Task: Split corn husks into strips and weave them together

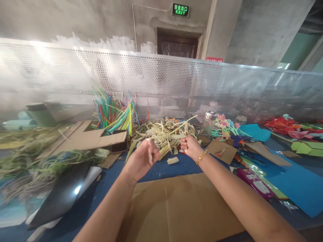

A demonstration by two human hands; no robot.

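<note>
Both my hands reach forward over the far edge of a brown cardboard sheet (181, 205). Closed in a pinch, my left hand (143, 158) has a pale bit showing at its fingers. My right hand (189, 147), with a gold bracelet on the wrist, is curled closed at about the same height. A pale, flat plant strip (168, 137) spans the gap between the hands and seems gripped at both ends; the fingers partly hide those ends. Just behind lies a tangled heap of dry plant strips (174, 127). A small cut piece (173, 160) rests on the blue table between my hands.
Left of my hands are cut cardboard (83, 137), a dark phone-like object (119, 145), colourful pipe cleaners (113, 111) and greenish strands (30, 178). A glass bottle (206, 126), blue sheets (297, 181) and a purple packet (254, 183) are on the right. A perforated metal screen (141, 80) borders the back.
</note>
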